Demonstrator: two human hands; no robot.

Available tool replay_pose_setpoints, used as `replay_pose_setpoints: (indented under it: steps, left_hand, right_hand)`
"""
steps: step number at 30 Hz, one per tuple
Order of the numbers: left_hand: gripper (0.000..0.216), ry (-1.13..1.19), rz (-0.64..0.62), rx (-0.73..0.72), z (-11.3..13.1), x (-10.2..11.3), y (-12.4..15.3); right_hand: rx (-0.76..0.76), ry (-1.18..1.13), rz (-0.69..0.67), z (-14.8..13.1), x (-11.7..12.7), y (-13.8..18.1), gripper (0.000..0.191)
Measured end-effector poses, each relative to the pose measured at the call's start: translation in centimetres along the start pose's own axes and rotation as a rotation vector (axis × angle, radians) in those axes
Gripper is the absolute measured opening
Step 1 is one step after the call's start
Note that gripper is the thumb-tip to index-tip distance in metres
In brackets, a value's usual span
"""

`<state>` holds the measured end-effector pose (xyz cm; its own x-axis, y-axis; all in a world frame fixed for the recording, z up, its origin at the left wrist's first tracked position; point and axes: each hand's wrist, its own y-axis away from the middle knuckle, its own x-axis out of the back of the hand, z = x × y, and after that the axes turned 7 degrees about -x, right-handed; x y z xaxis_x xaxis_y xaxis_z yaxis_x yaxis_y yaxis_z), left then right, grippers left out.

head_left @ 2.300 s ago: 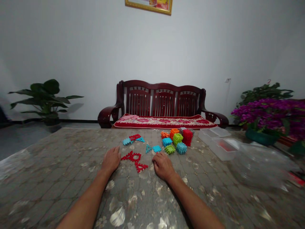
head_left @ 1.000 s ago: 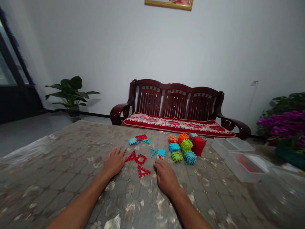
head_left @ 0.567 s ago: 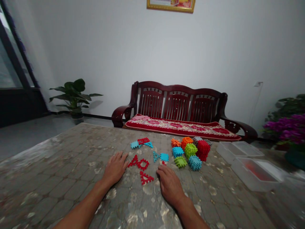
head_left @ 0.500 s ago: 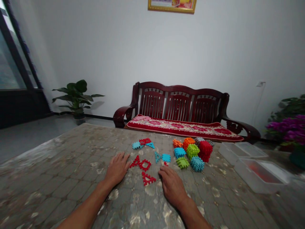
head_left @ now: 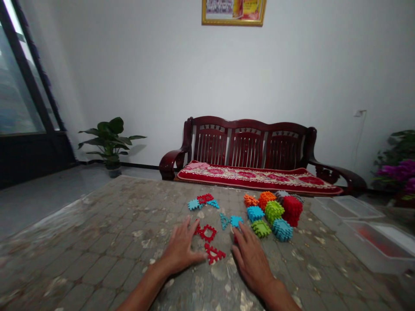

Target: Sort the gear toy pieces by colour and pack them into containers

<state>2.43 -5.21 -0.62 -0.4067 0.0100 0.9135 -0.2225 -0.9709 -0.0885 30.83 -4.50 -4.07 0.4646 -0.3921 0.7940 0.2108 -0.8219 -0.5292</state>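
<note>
Resting palms-down on table (head_left: 97,242), both empty, fingers spread: left hand (head_left: 181,250) touching left edge of red pieces (head_left: 207,233), right hand (head_left: 251,259) just right of them. Blue pieces (head_left: 231,221) just beyond. Thin flat pieces: likely best slid, or edge-lifted by fingertip.

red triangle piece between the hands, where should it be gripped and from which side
Probably one bar of the red triangle piece, pinched from above. It lies flat on the table, so no edge can be reached from underneath, but its open centre lets a fingertip hook in against the toothed rim. Coming from its right looks easier, where a gap separates it from the right hand.
</note>
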Motion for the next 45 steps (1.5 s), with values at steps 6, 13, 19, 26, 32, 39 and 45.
replay_pose_setpoints:
  steps: [6, 13, 19, 26, 32, 39, 45]
  left_hand:
    - [0.122, 0.004, -0.110, -0.087, 3.3, -1.2, 0.7]
    - [0.081, 0.019, 0.002, -0.072, 4.7, -3.2, -0.8]
    - [0.060, -0.017, 0.124, -0.247, 1.9, 0.3, -5.9]
    - [0.060, -0.098, 0.011, -0.004, -2.6, 3.8, -15.5]
    - [0.053, -0.051, -0.067, -0.089, -3.2, 1.8, -17.3]
    - [0.050, 0.074, -0.079, -0.260, -1.2, 0.1, -15.2]
    - [0.055, 0.245, -0.039, -0.286, 0.2, -1.7, -13.2]
  right_hand:
    - [-0.093, 0.056, 0.003, 0.9, -2.6, -1.4, 0.048]
    - [-0.095, -0.102, -0.139, 0.7, -2.6, -3.7, 0.040]
    - [-0.189, -0.278, -0.180, 1.2, -1.1, -3.9, 0.047]
    - [-0.213, -0.102, -0.322, -0.2, -0.8, -4.1, 0.056]
    - [-0.196, -0.022, -0.311, -0.6, -1.1, -4.2, 0.052]
    - [-0.210, -0.056, -0.240, -0.6, -1.4, -4.3, 0.047]
    - [-0.245, -0.082, -0.203, -0.4, -1.4, -4.6, 0.049]
